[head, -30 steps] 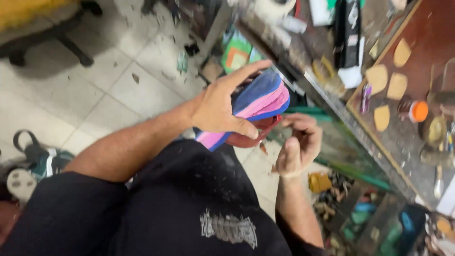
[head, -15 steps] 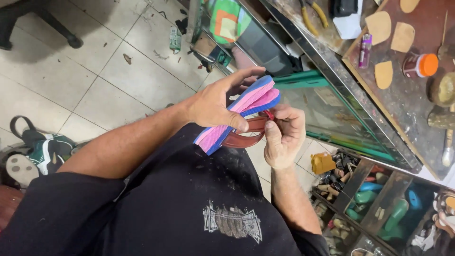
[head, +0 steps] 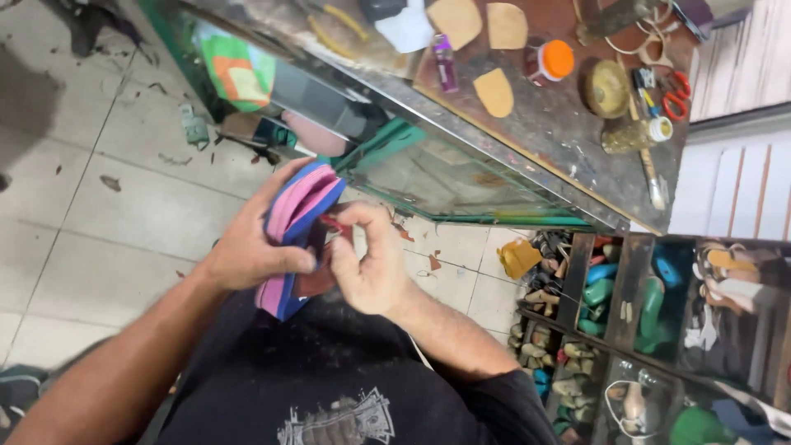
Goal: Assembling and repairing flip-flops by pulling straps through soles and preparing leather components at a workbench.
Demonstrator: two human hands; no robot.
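Above a littered tile floor (head: 124,206), beside a cluttered workbench (head: 568,124), both hands clamp a pink-and-blue sandal (head: 297,206).

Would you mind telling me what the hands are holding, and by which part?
The left hand grips a pink-and-blue sandal sole around its middle; the right hand pinches a small red piece at its edge.

Orange-capped jar (head: 547,64) and red-handled scissors (head: 676,89) on workbench (head: 568,140).
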